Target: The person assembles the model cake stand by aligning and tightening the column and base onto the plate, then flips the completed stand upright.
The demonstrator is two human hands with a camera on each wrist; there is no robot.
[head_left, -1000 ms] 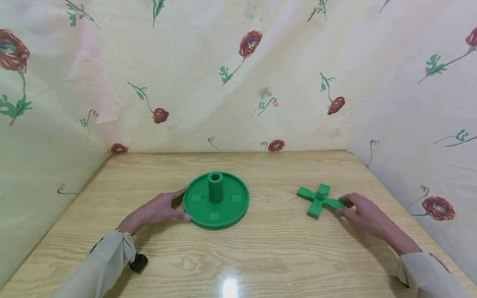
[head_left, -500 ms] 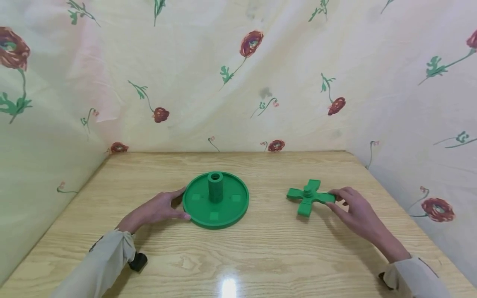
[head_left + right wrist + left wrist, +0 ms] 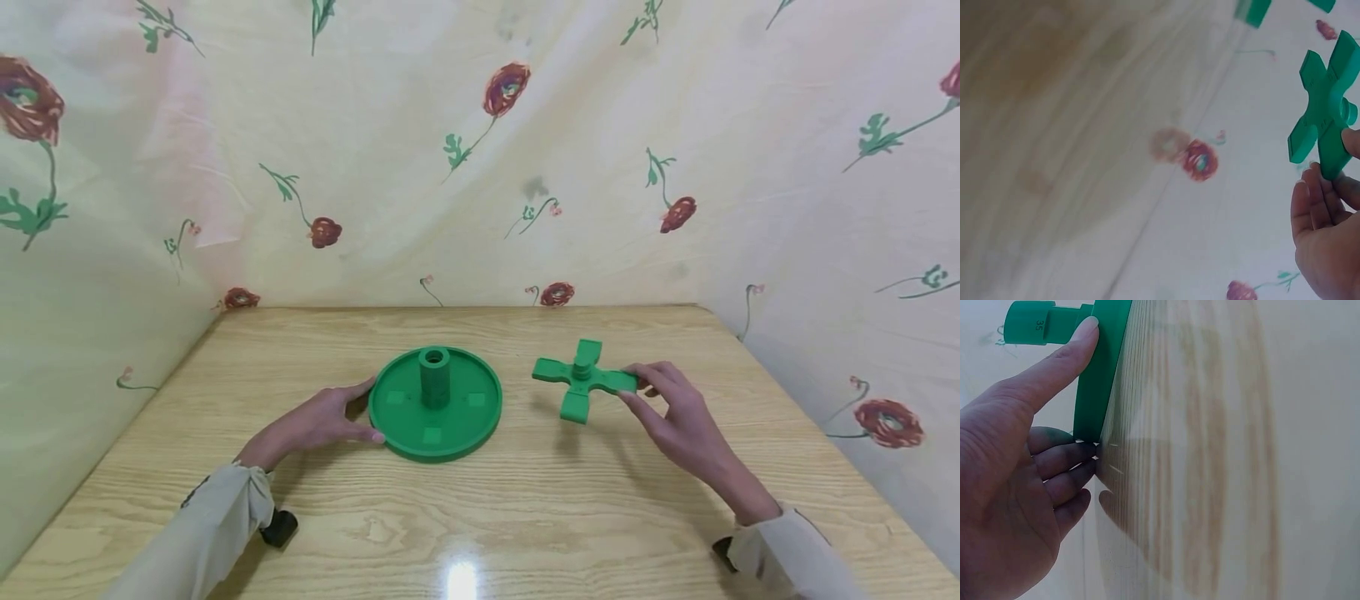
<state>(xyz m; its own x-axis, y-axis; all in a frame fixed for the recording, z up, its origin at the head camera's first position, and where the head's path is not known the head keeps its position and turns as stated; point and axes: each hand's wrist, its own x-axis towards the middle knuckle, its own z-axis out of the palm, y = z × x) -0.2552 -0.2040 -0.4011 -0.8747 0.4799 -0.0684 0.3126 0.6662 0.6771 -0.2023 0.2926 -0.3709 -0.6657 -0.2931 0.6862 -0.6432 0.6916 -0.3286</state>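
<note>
A round green base (image 3: pixel 465 429) with a raised rim and an upright hollow post (image 3: pixel 435 379) lies flat on the table. My left hand (image 3: pixel 322 421) holds its left edge, thumb at the near side and fingers toward the far side; the left wrist view has the thumb and fingertips against the rim (image 3: pixel 1099 375). To the right, a green four-armed cross piece (image 3: pixel 581 383) with a round stub on top hangs above the table. My right hand (image 3: pixel 678 417) pinches the end of its right arm, and the right wrist view shows thumb and fingers (image 3: pixel 1316 200) on that arm.
The wood-grain table (image 3: pixel 480 517) reaches back to a flower-patterned cloth (image 3: pixel 390 150) behind and at both sides. A black wrist device (image 3: pixel 279 528) sits under the left sleeve. The cross piece casts a shadow on the tabletop.
My right hand has lifted the cross piece off the table and carried it left toward the round base. The left hand and the base have stayed in place.
</note>
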